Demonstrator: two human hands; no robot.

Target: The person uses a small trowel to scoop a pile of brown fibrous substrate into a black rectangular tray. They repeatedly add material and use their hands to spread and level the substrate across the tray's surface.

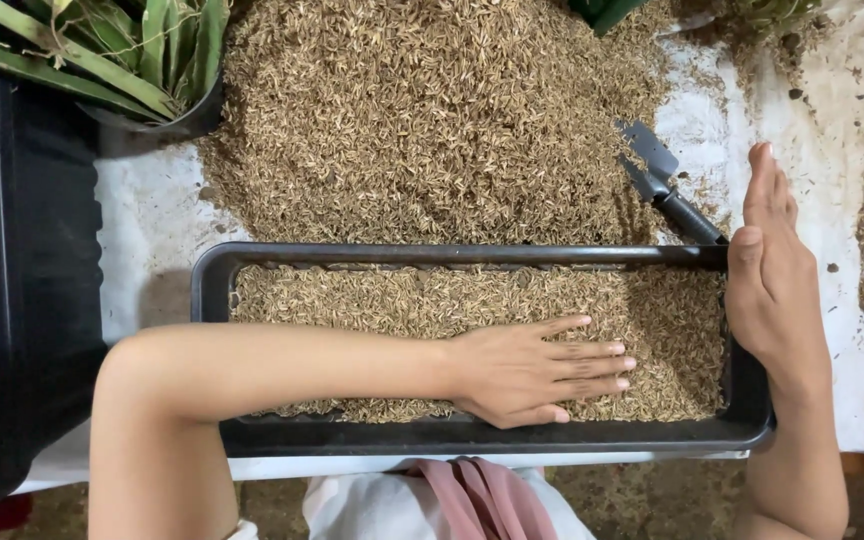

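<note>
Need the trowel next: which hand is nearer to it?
Right. The right hand stands edge-up at the tray's end, just beside the trowel; the left hand lies flat on the husks inside the tray.

- The left hand (pixel 537 368) is laid flat on husks (pixel 402 300) inside a black tray (pixel 452 436).
- The tray's end is braced by the right hand (pixel 770 270), held open.
- A trowel (pixel 664 180) is lodged in the heap behind.

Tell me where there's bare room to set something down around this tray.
Bare white sheet lies left of the tray, below the potted plant, and right beyond the right hand. Crowded: husk pile and trowel behind.
</note>
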